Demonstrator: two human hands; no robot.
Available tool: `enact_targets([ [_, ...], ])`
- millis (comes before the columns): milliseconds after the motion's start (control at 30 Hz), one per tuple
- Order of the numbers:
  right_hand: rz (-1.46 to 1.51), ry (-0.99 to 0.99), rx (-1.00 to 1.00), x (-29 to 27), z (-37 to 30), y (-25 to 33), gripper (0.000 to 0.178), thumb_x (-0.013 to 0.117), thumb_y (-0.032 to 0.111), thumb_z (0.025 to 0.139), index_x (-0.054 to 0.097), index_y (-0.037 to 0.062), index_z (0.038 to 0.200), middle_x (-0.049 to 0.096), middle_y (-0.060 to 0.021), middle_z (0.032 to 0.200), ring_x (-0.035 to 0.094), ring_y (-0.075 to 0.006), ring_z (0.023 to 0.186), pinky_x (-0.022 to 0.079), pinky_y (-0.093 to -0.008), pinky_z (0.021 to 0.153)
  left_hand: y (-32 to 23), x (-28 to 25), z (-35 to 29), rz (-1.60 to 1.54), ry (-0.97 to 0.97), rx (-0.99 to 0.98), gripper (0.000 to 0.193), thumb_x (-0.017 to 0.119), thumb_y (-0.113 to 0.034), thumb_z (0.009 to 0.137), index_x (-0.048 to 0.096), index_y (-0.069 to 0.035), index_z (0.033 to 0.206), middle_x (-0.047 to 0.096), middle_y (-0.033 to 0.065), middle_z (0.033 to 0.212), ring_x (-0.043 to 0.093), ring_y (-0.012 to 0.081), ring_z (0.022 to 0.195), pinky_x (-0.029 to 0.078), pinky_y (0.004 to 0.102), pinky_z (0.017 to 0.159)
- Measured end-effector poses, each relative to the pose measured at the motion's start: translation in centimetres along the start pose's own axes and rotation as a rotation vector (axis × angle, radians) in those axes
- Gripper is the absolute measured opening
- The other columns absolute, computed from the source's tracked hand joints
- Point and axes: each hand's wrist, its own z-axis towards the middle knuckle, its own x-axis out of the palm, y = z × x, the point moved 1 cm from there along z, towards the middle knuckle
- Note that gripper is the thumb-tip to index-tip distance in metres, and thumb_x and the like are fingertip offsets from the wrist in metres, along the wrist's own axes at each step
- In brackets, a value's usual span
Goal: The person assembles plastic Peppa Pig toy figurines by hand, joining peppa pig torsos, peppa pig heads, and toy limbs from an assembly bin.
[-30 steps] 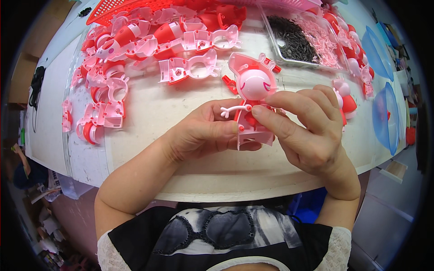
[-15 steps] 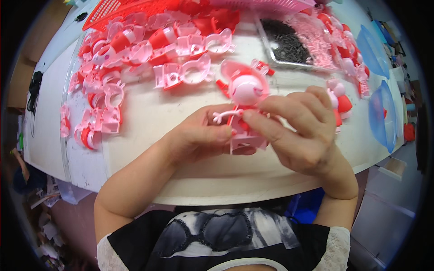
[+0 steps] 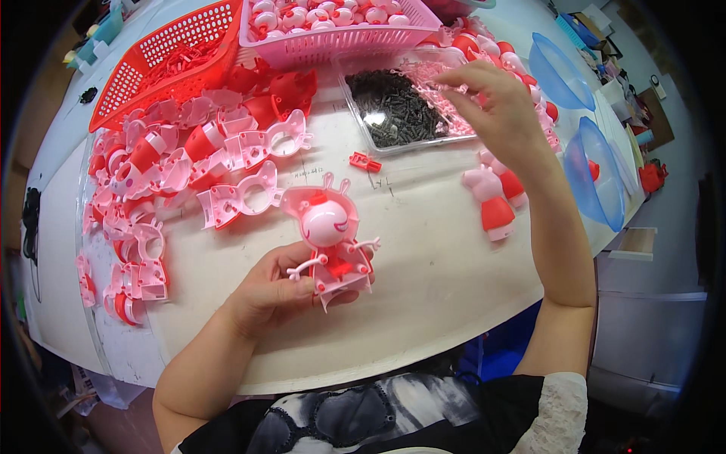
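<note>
Pink pig toy upright, head pointing away, left hand clamped on it, right hand loosely open above screw tray

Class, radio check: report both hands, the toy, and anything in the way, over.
Left hand grips pink pig toy half, open side up. Right hand over clear tray of dark screws and pink bits, fingers pinched. Small red piece lies loose between; no obstruction.
</note>
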Motion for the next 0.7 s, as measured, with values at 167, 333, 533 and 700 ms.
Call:
enact_targets([
  [167,-0.166,0.189,-0.1,2.6,0.5,-1.8,0.011,0.06,0.011,0.075,0.065,0.0056,0.084,0.063,-0.0074,0.08,0.059,-0.0246,0.08,0.047,-0.0349,0.07,0.4,-0.5,0.0,-0.041,-0.07,-0.021,0.072,0.07,-0.012,0.07,0.034,0.008,0.129,0.043,0.0274,0.126,0.047,0.0448,0.112,0.044,0.0497,0.091],
  [333,-0.222,0.265,-0.187,4.4,1.8,-2.1,0.01,0.06,0.003,0.074,0.064,0.0039,0.084,0.062,-0.0085,0.081,0.058,-0.0267,0.079,0.046,-0.0356,0.071,0.3,-1.2,-0.2,-0.051,0.07,-0.064,0.057,0.064,-0.011,0.078,0.041,0.006,0.126,0.043,0.0202,0.13,0.048,0.0306,0.116,0.037,0.0414,0.099],
  [533,-0.263,0.385,-0.21,6.0,2.3,-3.0,0.016,0.057,0.0,0.072,0.066,0.005,0.084,0.06,-0.0084,0.082,0.057,-0.0277,0.081,0.046,-0.0368,0.072,0.2,-1.4,-0.1,-0.056,-0.031,-0.085,0.072,0.067,-0.005,0.069,0.03,0.01,0.13,0.038,0.0303,0.128,0.045,0.0461,0.113,0.041,0.0524,0.093],
  [700,-0.249,0.405,-0.256,6.8,2.4,-2.7,0.021,0.053,0.0,0.071,0.067,0.0089,0.083,0.057,-0.0072,0.081,0.057,-0.0257,0.083,0.047,-0.0358,0.073,0.0,-1.3,-0.2,-0.132,-0.07,-0.117,0.075,0.068,-0.004,0.067,0.03,0.008,0.13,0.039,0.0298,0.128,0.045,0.0461,0.113,0.041,0.0529,0.093],
])
